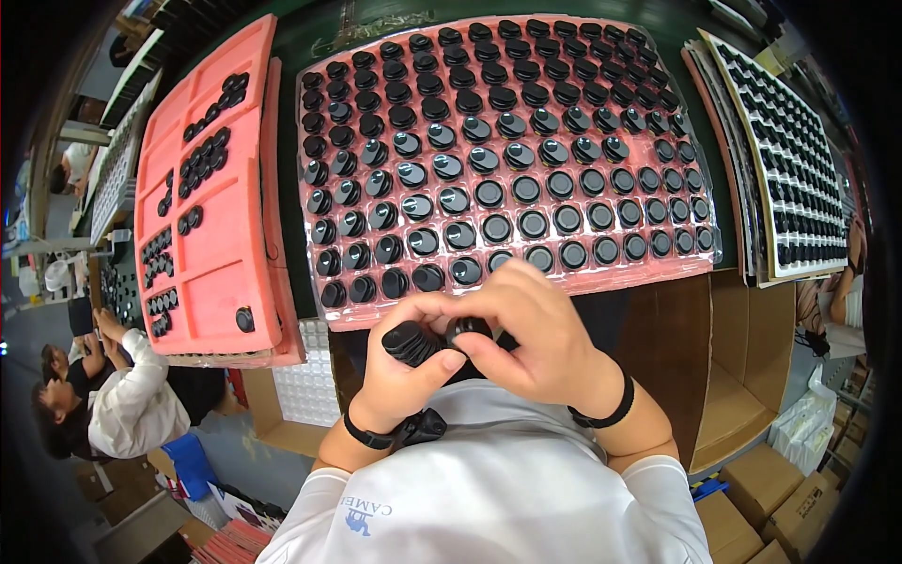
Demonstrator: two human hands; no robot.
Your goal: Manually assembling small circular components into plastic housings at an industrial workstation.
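Observation:
My left hand (399, 381) is curled round a stack of thin black discs (409, 343). Against it, my right hand (536, 338) pinches a round black part (468, 328) between thumb and fingers; its underside is hidden. Both hands are close together in front of my body, at the near edge of a clear plastic tray (526, 284) on a pink base. Rows of round black parts fill the tray. Many at the left and far side carry a tilted disc on top, while a part (536, 223) in the near right block shows a flat ringed top.
A pink compartmented tray (211, 291) with groups of black parts stands at the left. To the right, a white tray (789, 179) of black parts lies on a stack. Cardboard boxes (738, 404) stand below right. A co-worker in a white sleeve (150, 381) sits at the far left.

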